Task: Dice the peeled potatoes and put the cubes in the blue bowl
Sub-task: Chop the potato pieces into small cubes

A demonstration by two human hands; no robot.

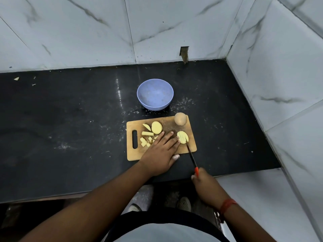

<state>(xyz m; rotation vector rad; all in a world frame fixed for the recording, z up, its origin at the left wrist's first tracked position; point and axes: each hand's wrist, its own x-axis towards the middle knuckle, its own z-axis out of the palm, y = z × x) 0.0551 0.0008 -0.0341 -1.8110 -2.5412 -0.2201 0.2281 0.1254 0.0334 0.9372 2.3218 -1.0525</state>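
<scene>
In the middle of the frame the wooden cutting board (161, 155) is lying on the black counter (70, 119). The left hand (160, 152) is resting flat on it with straight fingers, the fingertips touching a potato slice (182, 137) and hiding part of the small cut pieces (146, 141) at the left. The right hand (203, 180), at lower right, is gripping the red handle of a knife (191, 157) — its tip is lying on that slice. Another round slice (156, 127) and a whole potato (180, 119) are sitting further up the board. The blue bowl (155, 94) is standing just above the board — nothing is showing inside it.
</scene>
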